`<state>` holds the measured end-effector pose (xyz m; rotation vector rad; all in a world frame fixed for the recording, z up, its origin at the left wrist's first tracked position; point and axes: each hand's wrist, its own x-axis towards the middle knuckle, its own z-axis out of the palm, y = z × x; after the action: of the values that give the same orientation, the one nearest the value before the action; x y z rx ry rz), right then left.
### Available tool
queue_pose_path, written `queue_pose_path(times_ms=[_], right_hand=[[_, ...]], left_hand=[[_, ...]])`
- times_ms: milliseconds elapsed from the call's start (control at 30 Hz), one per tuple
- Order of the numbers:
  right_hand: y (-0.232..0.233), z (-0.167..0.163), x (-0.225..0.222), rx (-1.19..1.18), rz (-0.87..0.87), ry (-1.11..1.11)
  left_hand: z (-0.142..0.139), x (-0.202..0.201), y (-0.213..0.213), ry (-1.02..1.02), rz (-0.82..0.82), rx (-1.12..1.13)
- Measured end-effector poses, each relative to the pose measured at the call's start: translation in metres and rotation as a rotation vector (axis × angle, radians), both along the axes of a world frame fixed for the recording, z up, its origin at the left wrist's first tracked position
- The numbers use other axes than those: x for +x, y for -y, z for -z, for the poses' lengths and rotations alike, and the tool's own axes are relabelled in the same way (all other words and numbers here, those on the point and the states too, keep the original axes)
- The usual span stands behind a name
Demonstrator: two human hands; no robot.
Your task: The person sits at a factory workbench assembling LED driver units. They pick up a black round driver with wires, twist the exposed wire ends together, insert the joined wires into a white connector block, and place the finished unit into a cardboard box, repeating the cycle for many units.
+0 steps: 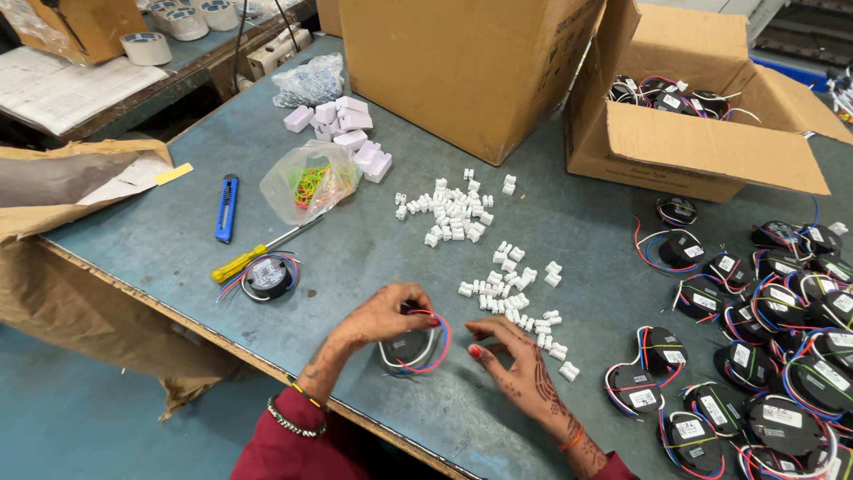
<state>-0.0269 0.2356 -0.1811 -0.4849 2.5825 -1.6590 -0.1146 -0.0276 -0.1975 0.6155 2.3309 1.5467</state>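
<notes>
Left hand (pixel 378 318) grips round black wired unit (pixel 410 345) at near table edge; right hand (pixel 515 356) loose, empty, beside white connectors (pixel 511 293). Open brown carton (pixel 684 147) far right, white-labelled units (pixel 764 356) below it.

left hand (pixel 378 318) palm down, fingers curled in a grip, right hand (pixel 520 356) low beside it, fingers loosely bent and spread, holding nothing, both forearms angled inward
</notes>
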Motion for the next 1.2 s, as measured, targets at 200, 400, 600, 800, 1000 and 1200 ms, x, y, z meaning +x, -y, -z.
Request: queue_pose_path(times_ms=[200, 400, 600, 800, 1000, 1200], right_hand=[[0.001, 0.015, -0.005, -0.467, -0.072, 0.383], [-0.027, 0.01, -0.009, -0.612, -0.023, 0.523], [-0.041, 0.02, -0.021, -0.331, -0.036, 0.459], [-0.036, 0.039, -0.027, -0.155, 0.023, 0.283], [-0.056, 0.034, -0.034, -0.177, 0.174, 0.229], [-0.071, 0.003, -0.03, -0.034, 0.424, -0.032]], left_hand=[[0.009, 0.023, -0.049, -0.269, -0.09, -0.018], [0.006, 0.052, -0.054, -0.64, -0.15, -0.178], [-0.011, 0.044, -0.002, -0.651, -0.218, -0.427], [-0.029, 0.049, -0.022, -0.969, -0.165, -0.373], [-0.017, 0.061, -0.103, -0.756, -0.104, -0.093], [-0.004, 0.064, -0.115, -0.367, -0.355, 0.078]])
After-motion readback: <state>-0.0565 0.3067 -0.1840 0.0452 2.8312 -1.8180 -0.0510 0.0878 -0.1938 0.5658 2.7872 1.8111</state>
